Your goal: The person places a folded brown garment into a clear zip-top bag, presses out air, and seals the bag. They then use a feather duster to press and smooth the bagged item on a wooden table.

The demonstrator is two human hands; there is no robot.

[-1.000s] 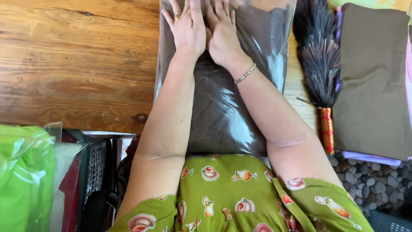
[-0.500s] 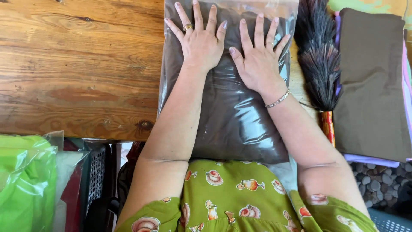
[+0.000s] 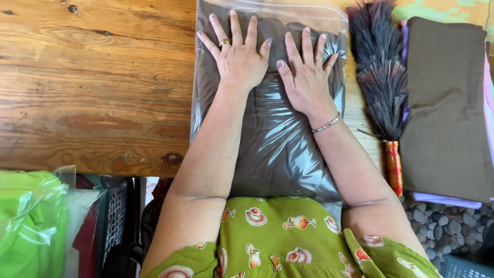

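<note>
**Flat palms on a slippery bag: where this could slip**

Both hands lie flat and fully spread, fingers splayed, gripping nothing: the left hand (image 3: 237,56) and right hand (image 3: 307,72) press palm-down, side by side, on the upper half of a clear plastic bag (image 3: 272,139) that holds a folded dark brown cloth (image 3: 267,118). The bag rests on the wooden table (image 3: 92,87), its near end overhanging the table edge toward the person's lap.

3 risks seem likely:

1. The plastic is glossy and wrinkled. Pressure from bare palms could make the hands slide over it, or push the whole bag across the smooth wood
2. With the weight on the far half only, trapped air may bulge toward the near, unsupported end, and the cloth inside could bunch up there
3. The feather duster (image 3: 380,77) lies just beside the bag's right edge, near the right hand. A sideways shift could knock it against the stack of folded cloth (image 3: 447,103) to its right

Whether the bag's top seal is closed cannot be told
</note>
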